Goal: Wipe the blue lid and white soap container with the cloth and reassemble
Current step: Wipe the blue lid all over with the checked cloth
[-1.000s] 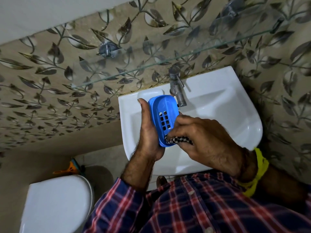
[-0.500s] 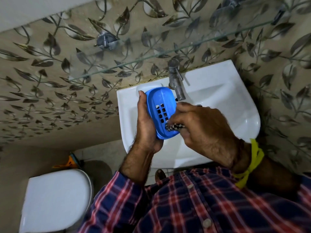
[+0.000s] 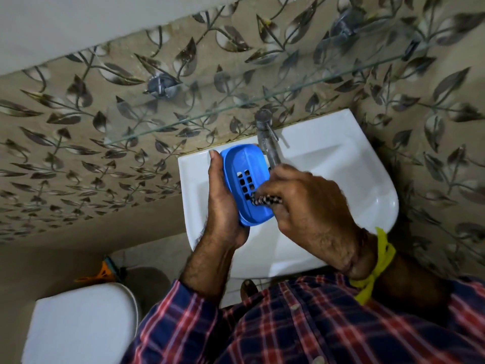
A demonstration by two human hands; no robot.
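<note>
My left hand (image 3: 223, 203) grips the blue lid (image 3: 242, 166), an oval plastic piece with a grid of square holes, and holds it on edge over the left side of the white sink (image 3: 341, 174). My right hand (image 3: 309, 208) pinches a black-and-white patterned cloth (image 3: 266, 199) and presses it against the lower inside of the lid. Most of the cloth is hidden in my fist. The white soap container is out of sight.
A metal tap (image 3: 267, 137) stands at the back of the sink, just right of the lid. A glass shelf (image 3: 236, 109) juts from the leaf-patterned wall above. A white toilet lid (image 3: 81, 327) is at lower left, with an orange object (image 3: 102, 271) on the floor behind it.
The view has shifted slightly. My right hand with the cloth has moved a little up the inside of the blue lid. My left hand keeps its hold.
</note>
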